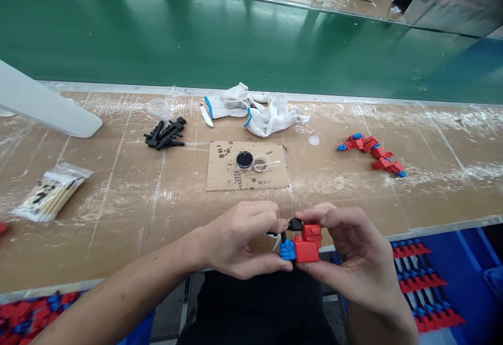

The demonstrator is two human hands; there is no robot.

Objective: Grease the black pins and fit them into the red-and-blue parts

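Between my two hands, just over the table's front edge, is a red toy arm [307, 250] with a blue fist. A black toy gun [294, 225] runs through the fist and along the arm's upper side. My left hand [251, 240] pinches the gun and the blue fist between thumb and fingers. My right hand [349, 253] grips the red part from the other side, thumb below and fingers above. Part of the gun is hidden behind my left fingers.
Cardboard [216, 172] holds a cup of black liquid [244, 161] and a clear cup with a cotton swab [271, 163]. Around it lie black gun parts [167, 134], white gloves [271, 117], red-blue arms [373, 151] and bagged swabs [53, 193]. Blue bins [467, 282] stand below the edge.
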